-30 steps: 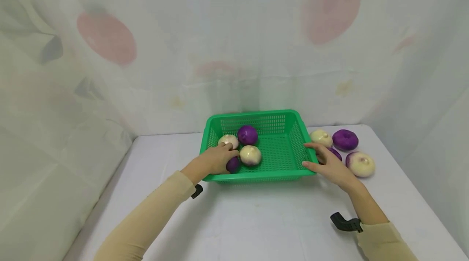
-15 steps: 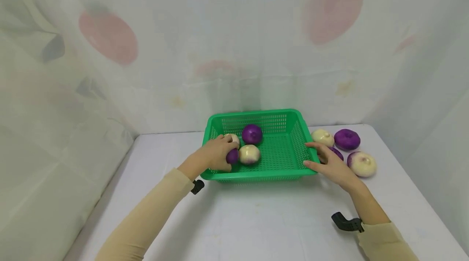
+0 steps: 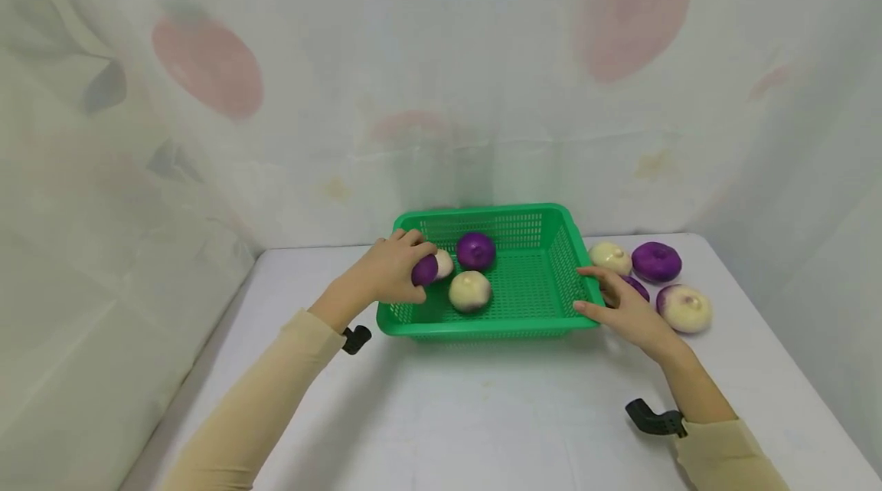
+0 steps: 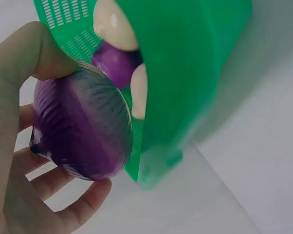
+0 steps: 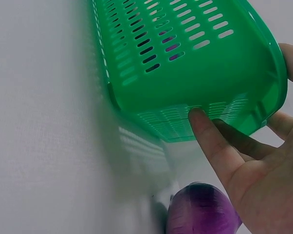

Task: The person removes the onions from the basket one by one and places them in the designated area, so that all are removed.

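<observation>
My left hand point(image 3: 389, 269) holds a purple onion point(image 3: 424, 270) over the left side of a green plastic basket point(image 3: 482, 328). In the left wrist view, thumb and fingers curl round this onion point(image 4: 83, 126), whose skin is ribbed and ends in a small point. Inside the basket lie another purple onion point(image 3: 476, 251), a pale onion point(image 3: 470, 291) and a second pale onion point(image 3: 444, 264), partly hidden behind the held one. At the basket's right end, my right hand point(image 3: 630, 315) grips the rim, with fingers against the outer wall in the right wrist view.
Right of the basket, a pale onion point(image 3: 609, 257), a flattish purple onion point(image 3: 657, 261) and a white-and-purple onion point(image 3: 684, 308) rest on the white table point(image 3: 482, 414). A darker purple onion point(image 3: 635, 287) is half hidden behind my right hand. A printed curtain point(image 3: 455, 77) hangs behind.
My left hand has lifted the purple onion from the basket's front left corner, up and to the left. The pale onion beside it has rolled slightly. My right hand keeps its grip.
</observation>
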The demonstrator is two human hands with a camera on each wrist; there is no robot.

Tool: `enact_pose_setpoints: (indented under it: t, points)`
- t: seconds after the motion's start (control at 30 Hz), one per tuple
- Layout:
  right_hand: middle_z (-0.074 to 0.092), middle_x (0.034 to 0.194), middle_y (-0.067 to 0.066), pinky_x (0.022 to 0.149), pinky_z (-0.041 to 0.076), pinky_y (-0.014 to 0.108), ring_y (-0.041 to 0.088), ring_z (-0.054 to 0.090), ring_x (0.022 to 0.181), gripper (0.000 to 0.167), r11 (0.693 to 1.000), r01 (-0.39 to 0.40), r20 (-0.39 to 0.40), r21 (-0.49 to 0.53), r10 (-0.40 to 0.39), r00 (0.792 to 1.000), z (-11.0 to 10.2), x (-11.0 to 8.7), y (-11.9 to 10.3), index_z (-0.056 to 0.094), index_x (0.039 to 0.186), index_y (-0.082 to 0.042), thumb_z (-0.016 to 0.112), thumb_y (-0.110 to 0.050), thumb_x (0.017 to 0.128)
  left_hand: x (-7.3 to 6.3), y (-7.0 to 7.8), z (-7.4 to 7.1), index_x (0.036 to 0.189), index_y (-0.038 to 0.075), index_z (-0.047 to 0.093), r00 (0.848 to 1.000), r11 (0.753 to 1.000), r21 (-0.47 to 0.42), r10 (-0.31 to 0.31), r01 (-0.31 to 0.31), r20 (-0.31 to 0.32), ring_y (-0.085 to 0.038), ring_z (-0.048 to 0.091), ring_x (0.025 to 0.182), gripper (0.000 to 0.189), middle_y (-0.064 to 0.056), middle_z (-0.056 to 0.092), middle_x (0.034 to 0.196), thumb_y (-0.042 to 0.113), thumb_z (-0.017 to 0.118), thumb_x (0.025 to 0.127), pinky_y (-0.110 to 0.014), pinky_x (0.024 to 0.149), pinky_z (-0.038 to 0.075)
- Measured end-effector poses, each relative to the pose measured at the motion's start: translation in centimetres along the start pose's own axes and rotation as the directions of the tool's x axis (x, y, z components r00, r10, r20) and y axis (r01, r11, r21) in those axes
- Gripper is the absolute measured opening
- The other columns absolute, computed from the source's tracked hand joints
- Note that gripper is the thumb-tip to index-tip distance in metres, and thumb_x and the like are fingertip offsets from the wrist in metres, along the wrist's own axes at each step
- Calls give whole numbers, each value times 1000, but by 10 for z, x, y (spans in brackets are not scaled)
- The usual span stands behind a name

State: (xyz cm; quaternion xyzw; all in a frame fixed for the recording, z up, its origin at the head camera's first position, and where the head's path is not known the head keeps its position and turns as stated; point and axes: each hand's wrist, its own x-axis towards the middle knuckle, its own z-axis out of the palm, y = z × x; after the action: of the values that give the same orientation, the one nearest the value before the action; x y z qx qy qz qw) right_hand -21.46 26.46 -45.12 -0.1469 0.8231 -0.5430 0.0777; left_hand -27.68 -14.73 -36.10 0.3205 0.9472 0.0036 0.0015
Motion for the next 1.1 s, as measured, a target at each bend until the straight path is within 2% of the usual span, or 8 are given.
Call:
enact_pose_setpoints:
  t: [0.1, 0.3, 0.6, 0.87, 1.1]
  points:
    - [36, 156, 26, 92, 45, 17, 43, 38, 142, 67, 1000, -6, 4, 19, 6, 1000, 0, 0, -1, 35, 154, -10, 68, -30, 100, -6, -6, -4, 134, 16, 62, 1000, 1000, -9, -16, 16, -21, -27, 50, 105, 66, -7, 55, 124, 32, 77, 72, -44, 74, 48]
    - [40, 153, 26, 90, 47, 18, 41, 43, 138, 66, 999, -7, 5, 34, 6, 1000, 1, 1, -1, 35, 154, -9, 68, -29, 100, -20, -19, -15, 129, 16, 64, 995, 996, -40, -80, 77, -64, -31, 51, 110, 60, -9, 55, 124, 30, 75, 71, -48, 77, 50]
    - [35, 156, 26, 92, 44, 15, 43, 38, 142, 65, 1000, -6, 9, 24, 6, 1000, -1, 0, 0, 35, 154, -10, 67, -30, 101, -34, -43, -24, 131, 15, 62, 984, 989, -40, -148, 145, -97, -34, 50, 110, 65, -10, 55, 125, 32, 77, 70, -49, 76, 48]
    - [33, 157, 26, 92, 45, 17, 44, 37, 142, 66, 1000, -4, 9, 25, 4, 1000, 0, -1, 0, 35, 154, -10, 67, -31, 100, -44, -65, -18, 135, 13, 60, 970, 976, -52, -215, 211, -109, -38, 48, 117, 67, -14, 53, 130, 29, 76, 72, -54, 80, 46]
    - [31, 158, 26, 92, 44, 16, 44, 36, 143, 65, 1000, -4, 3, 20, 3, 1000, 0, 0, 2, 36, 153, -10, 67, -31, 100, -41, -82, -3, 136, 12, 59, 962, 968, -32, -250, 247, -109, -40, 46, 119, 68, -15, 52, 131, 31, 75, 73, -56, 85, 44]
